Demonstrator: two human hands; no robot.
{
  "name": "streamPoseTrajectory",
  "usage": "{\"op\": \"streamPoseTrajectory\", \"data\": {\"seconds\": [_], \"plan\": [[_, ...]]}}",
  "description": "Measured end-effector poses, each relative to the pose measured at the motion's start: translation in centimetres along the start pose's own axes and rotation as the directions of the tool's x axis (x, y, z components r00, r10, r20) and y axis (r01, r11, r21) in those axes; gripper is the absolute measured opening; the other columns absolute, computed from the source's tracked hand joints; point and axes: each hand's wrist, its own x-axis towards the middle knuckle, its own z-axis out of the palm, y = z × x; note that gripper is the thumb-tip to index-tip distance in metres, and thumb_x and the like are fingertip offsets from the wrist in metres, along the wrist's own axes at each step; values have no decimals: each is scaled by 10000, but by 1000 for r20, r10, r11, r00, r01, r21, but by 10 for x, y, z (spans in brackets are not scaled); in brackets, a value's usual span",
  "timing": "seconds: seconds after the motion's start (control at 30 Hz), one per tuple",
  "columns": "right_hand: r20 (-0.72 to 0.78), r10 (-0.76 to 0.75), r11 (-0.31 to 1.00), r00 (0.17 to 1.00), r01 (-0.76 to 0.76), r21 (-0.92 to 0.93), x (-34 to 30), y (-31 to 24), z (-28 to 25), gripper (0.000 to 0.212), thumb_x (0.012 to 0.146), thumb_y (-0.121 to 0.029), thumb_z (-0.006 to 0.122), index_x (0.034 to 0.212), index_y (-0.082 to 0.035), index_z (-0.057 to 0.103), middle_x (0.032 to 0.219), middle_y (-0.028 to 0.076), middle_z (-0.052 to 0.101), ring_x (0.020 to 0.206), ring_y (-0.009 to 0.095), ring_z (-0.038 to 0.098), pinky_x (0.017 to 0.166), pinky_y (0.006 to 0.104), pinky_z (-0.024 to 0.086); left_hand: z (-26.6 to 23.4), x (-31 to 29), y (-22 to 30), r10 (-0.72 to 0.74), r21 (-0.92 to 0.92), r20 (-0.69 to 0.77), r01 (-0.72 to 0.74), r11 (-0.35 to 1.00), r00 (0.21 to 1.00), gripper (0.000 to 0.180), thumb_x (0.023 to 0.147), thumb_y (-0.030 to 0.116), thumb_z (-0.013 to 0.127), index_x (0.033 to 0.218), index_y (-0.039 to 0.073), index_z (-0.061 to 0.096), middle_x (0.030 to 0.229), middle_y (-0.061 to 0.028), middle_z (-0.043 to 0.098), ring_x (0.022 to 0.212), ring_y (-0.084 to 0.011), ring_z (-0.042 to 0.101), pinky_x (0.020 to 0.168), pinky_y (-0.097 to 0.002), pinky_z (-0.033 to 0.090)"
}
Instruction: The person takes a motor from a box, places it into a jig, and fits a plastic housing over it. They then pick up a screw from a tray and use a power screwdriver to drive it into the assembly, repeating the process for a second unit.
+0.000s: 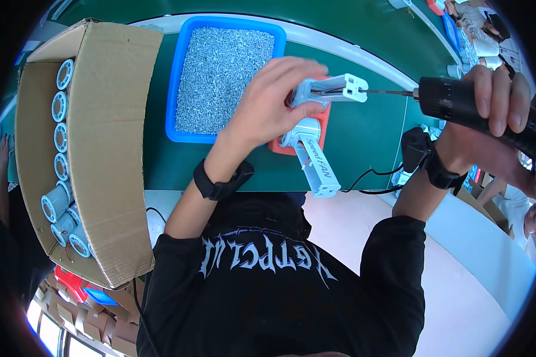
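Observation:
My left hand [268,98] grips a white handheld-fan housing [333,89] that sits in an orange-red fixture [278,146]. Thin wires run inside its open handle. My right hand [494,101] is wrapped around a black electric screwdriver [449,100], held level. Its long bit [393,92] points left and its tip meets, or nearly meets, the end face of that handle; exact contact is hard to tell. Closer to me, a second white fan housing [319,169] rests in the same fixture, its handle angled over the table's near edge.
A blue tray [177,83] full of small silver screws lies behind my left arm. To the left stands a cardboard box [116,149] with several white cylindrical fan parts [61,137]. A black cable [369,172] crosses the table at right. Other people work at the far right.

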Motion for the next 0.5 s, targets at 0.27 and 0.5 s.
{"op": "streamPoseTrajectory", "data": {"seconds": [0.27, 0.5], "plan": [[78, -40, 968, 996, 58, -246, -26, 22, 22, 864, 501, -778, 755, 1060, -141, 593, 798, -42, 528, 594, 58, 525, 568, 226, 371, 2, -1, 1, -193, 190, 291, 141, 972, 937, 379, 712, 139, 756, 1074, 107, 649, 1089, -59, 630, 1066, -294, 580, 880, -405, 477], [0, -75, 965, 997, 73, -253, -36, 29, 22, 839, 542, -733, 763, 1103, -137, 577, 783, -34, 550, 580, 65, 545, 553, 217, 401, 12, -12, 0, -134, 216, 161, 98, 972, 978, 371, 673, 93, 768, 1024, 100, 645, 1098, -63, 638, 1091, -302, 580, 892, -416, 485]]}}
